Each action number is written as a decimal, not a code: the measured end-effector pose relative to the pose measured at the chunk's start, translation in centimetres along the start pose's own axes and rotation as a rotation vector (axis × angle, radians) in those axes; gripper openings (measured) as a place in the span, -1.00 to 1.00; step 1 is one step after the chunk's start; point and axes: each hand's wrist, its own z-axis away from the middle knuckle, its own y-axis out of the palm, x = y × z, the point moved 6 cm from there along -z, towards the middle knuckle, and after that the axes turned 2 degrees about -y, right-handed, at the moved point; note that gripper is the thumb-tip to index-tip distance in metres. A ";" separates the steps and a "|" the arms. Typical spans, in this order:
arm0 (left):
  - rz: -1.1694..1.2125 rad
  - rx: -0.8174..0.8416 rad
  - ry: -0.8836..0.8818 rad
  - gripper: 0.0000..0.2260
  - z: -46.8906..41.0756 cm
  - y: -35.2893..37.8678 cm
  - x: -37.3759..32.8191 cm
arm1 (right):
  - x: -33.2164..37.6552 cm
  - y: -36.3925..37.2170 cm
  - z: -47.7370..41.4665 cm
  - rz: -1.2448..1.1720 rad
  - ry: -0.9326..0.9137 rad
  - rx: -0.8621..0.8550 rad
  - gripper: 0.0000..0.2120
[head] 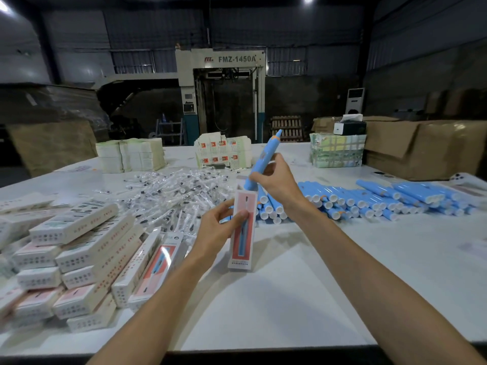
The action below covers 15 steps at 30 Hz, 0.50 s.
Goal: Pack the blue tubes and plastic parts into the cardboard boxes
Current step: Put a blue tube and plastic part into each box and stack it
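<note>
Nearest, at 6 o'clock, the white table (290, 299) is running under both forearms. At approx. 9 o'clock a heap of closed boxes (79, 254) is lying stacked near the table's left edge, prob. the finished ones. At centre the left hand (218, 230) is holding one cardboard box (242, 248) upright, thumb pressing on the pink front and the other fingers wrapping round the back, so it's clamped on the box. The box's bottom end seems to be resting on the table. Just beyond, toward 12 o'clock, the right hand (276, 183) is gripping a blue tube (263, 156), fingers curling round its lower half. The tube is tilting w/ its tip toward 1 o'clock and its lower end meeting the box's open top. Can't tell how far in it's sitting, as the top flap is hiding that. Step in hand, as I'm reading it: feeding the tube into the box. Next move is calling for swinging the tube into line w/ the box, then sliding it down w/o snagging the flap. A plastic part is prob. going in after. Farther out, the pile of bagged plastic parts (179, 191) is spreading at 11 o'clock and the loose blue tubes (369, 198) are lying heaped at 2 o'clock, both well apart from the hands. Beyond them, flat box blanks (131, 154) are standing stacked at 11 o'clock and brown cartons (421, 148) are sitting at 2 o'clock.
</note>
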 end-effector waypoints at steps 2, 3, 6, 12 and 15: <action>-0.015 0.001 -0.002 -0.71 0.1 0.1 0.0 | -0.6 0.2 0.2 0.065 0.048 0.055 -0.63; -0.016 0.007 -0.001 -0.68 0.2 0.3 0.0 | -0.7 0.1 0.2 0.084 0.068 0.065 -0.64; -0.006 0.023 0.012 -0.60 0.5 0.7 -0.1 | -0.1 -0.2 0.1 0.120 0.086 0.071 -0.74; 0.013 0.030 0.011 -0.53 0.6 0.6 0.0 | 1.0 0.0 -0.4 0.286 0.012 0.062 -0.55; 0.005 0.032 0.011 -0.53 0.6 0.9 0.1 | 0.2 0.6 -0.3 0.320 0.132 0.145 -0.66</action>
